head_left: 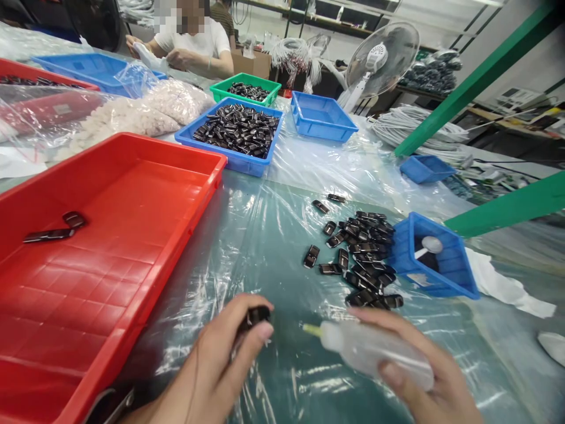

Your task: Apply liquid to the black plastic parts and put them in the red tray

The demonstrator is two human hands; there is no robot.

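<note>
Between the thumb and fingers of my left hand (220, 353) is a small glossy black plastic piece (256, 317). My right hand (424, 365) is wrapped round a translucent squeeze bottle (379, 353), tilted on its side. The bottle's thin yellowish tip (312, 330) points left toward the black piece, with a gap between them. Just beyond the bottle, a loose pile of similar black pieces (364, 253) lies on the plastic-covered table (260, 235). My fingers partly hide the held piece.
At the left stands a large red tray (176, 171) with a few black pieces inside. A blue bin (459, 265) holding a small white spoon (430, 246) is at right. Farther back are a blue tray (265, 168) full of black pieces, a fan (379, 59) and a seated person (194, 44).
</note>
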